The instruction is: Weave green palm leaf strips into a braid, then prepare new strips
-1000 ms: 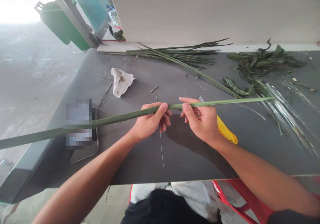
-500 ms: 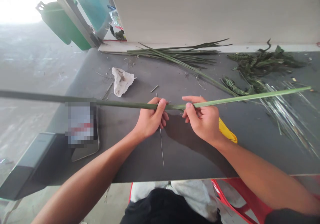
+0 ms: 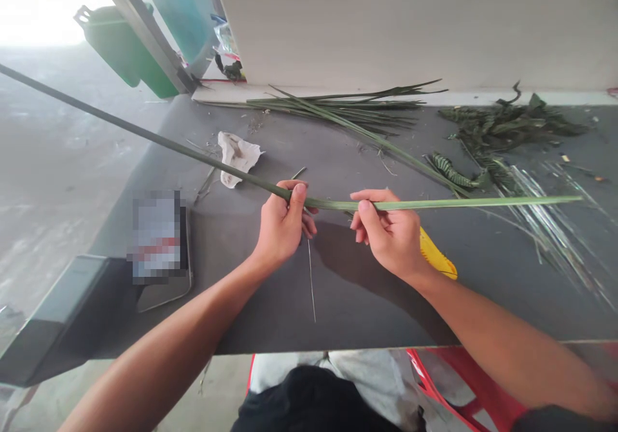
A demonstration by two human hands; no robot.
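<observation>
A long green leaf strip (image 3: pixel 463 204) runs across the view, held by both hands above the grey table. My left hand (image 3: pixel 284 223) pinches it between thumb and fingers; from there the strip slopes up to the left edge. My right hand (image 3: pixel 389 229) grips it between thumb and index finger, with the paler end reaching out to the right. A short, slightly bent stretch lies between the hands. Beneath my left hand, a thin wire (image 3: pixel 311 284) rests on the table. Beside my right wrist is a yellow object (image 3: pixel 437 256), partly hidden.
Long green leaves (image 3: pixel 338 111) lie along the wall. Dark curled leaves (image 3: pixel 512 123) and clear thin sticks (image 3: pixel 555 226) are at the right. A crumpled white piece (image 3: pixel 237 158) and a phone (image 3: pixel 167 290) sit at the left, near a dark box (image 3: pixel 62 316).
The strip's left part has swung upward and its right end has dropped to nearly level. My left hand has shifted slightly left and turned; my right hand still grips.
</observation>
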